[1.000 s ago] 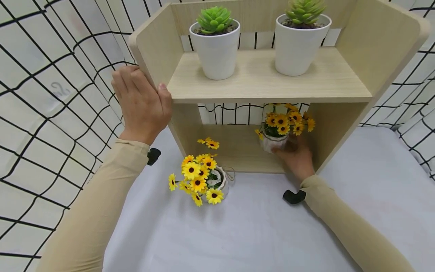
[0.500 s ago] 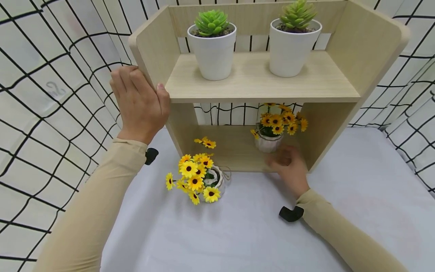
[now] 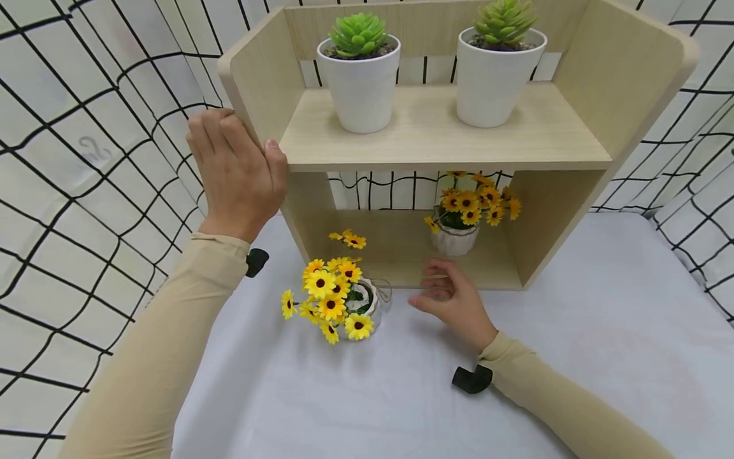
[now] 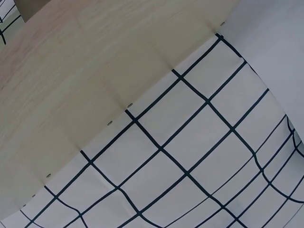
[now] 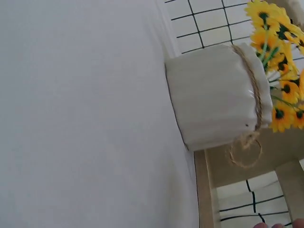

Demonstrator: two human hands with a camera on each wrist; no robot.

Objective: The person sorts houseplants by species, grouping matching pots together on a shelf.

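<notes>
My left hand (image 3: 237, 175) holds the left side panel of a two-tier wooden shelf (image 3: 441, 152), thumb at its front edge. That panel fills the upper left of the left wrist view; the hand itself is not seen there. My right hand (image 3: 455, 306) hovers before the lower tier, fingers loosely bent and holding nothing. To its left, on the cloth, stands a white pot (image 5: 213, 97) with a twine band and yellow artificial sunflowers (image 3: 329, 293). A similar flower pot (image 3: 455, 242) stands inside the lower tier, toward the right.
Two white pots with green succulents, one left (image 3: 364, 86) and one right (image 3: 496, 83), stand on the upper tier. White cloth (image 3: 344, 401) covers the table. A black grid on white (image 3: 97, 191) surrounds the shelf at left, back and right.
My right hand has let go of the flower pot in the lower tier and moved left and toward me, out in front of the shelf. My left hand keeps its place.
</notes>
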